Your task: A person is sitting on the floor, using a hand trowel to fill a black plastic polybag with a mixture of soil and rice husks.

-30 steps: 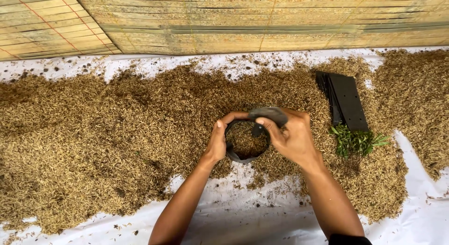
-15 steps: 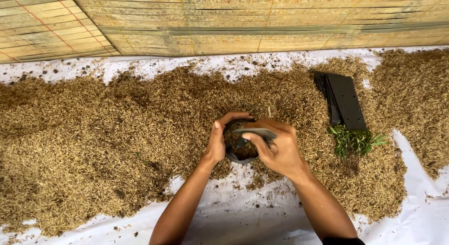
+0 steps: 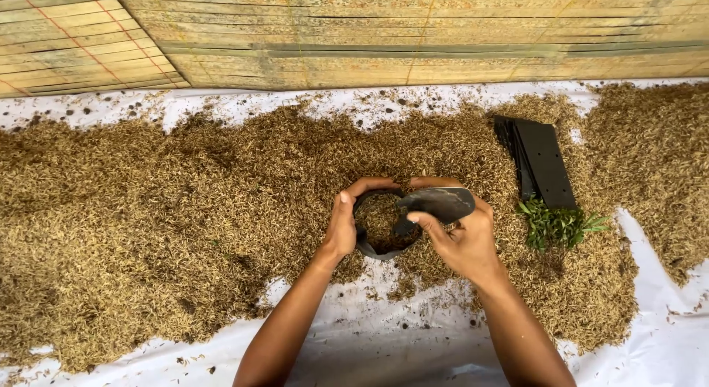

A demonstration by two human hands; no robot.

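The small black grow bag sits at frame centre, half sunk in the husk heap, its long axis upright and its mouth pointing up at me; since a second ago my right hand has dropped lower and folded the rim flap inward, so the filled bag looks nearly firmed; my left hand clasps the near-left wall, both grips grasping the bag; flat spare bags and green seedlings lie to the right.

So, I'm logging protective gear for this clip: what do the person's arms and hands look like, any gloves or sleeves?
No gloves: the left hand and right hand are bare. Both forearms are bare too, with no sleeves, watch or rings visible as far as the frame shows.
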